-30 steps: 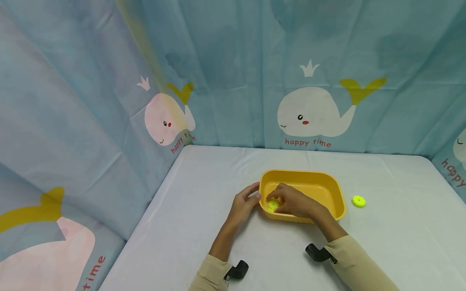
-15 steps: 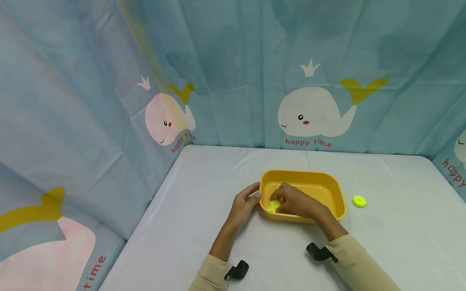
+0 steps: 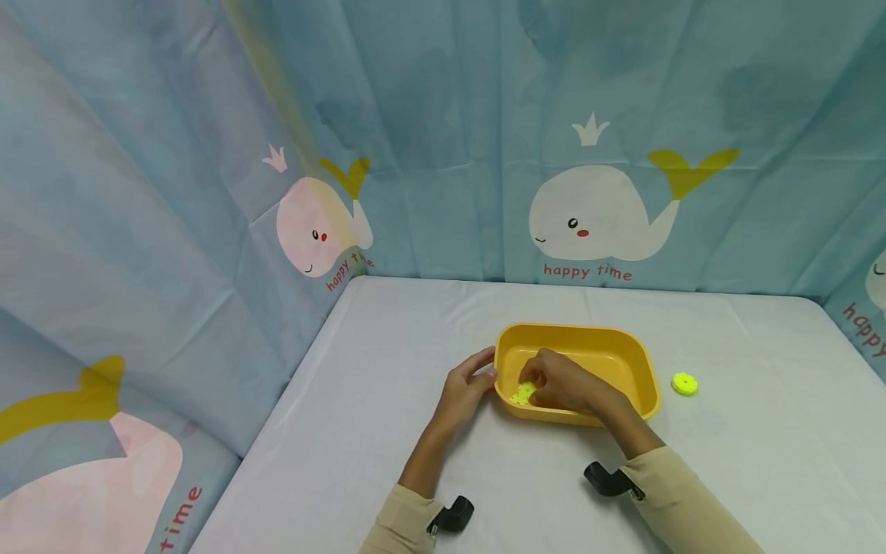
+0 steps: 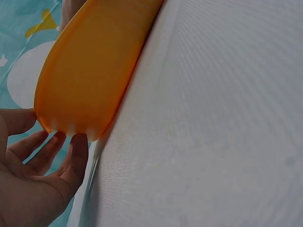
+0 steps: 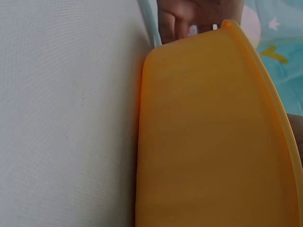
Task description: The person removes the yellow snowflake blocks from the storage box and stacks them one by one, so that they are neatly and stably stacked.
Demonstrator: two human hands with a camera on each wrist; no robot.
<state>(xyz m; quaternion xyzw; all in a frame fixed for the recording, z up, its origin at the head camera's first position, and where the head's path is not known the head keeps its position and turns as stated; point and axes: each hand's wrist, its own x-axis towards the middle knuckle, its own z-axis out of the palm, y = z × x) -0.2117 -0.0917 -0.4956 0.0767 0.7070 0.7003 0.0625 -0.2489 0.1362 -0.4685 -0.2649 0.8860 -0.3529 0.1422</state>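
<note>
A yellow plastic tray (image 3: pixel 602 360) stands on the white table. My left hand (image 3: pixel 460 392) is at its left end; in the left wrist view the fingertips (image 4: pixel 79 141) touch the end wall, with the thumb near the rim. Inside the tray, my right hand (image 3: pixel 562 382) reaches down with bent fingers and pinches a neon-yellow, knobbly piece (image 3: pixel 522 394) at the front left corner. The fingers partly cover this piece, so its full shape is hidden. From the right wrist camera, the tray's outer wall (image 5: pixel 213 123) hides the right fingers.
A round neon-yellow disc (image 3: pixel 684 384) with a patterned top lies on the table (image 3: pixel 747 446) right of the tray. Behind and to the left hangs a blue curtain (image 3: pixel 443 154) printed with whales. Black wrist cameras sit at both sleeves.
My right hand has shifted slightly to the right inside the tray, and the neon-yellow piece has moved a little with it. The left hand and the tray stay in place.
</note>
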